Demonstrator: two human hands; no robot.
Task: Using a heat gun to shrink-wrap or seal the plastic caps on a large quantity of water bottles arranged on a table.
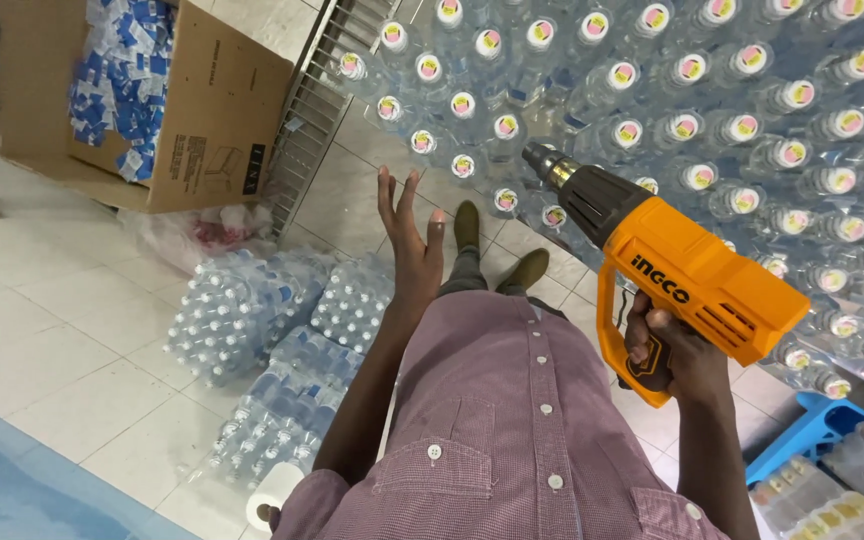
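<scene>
Right hand (674, 352) clamped on grip of orange heat gun (670, 268), nozzle aimed up-left at wrapped water bottles (752, 130); trigger finger hidden. Left hand (410, 232) spread, fingers apart, holding nothing, w/ bottle packs (282, 330) on floor below-left. Pack at right cut off by frame edge.

Light: bright, even, diffuse; source not visible.
Shadows: soft and faint on the pale tiled floor (72, 330).
Glare: small highlights on the clear shrink-wrapped plastic water bottles (752, 130).
Focus: mostly sharp; slight softness at the bottom edge.
Distortion: wide-angle stretching toward the corners.
</scene>
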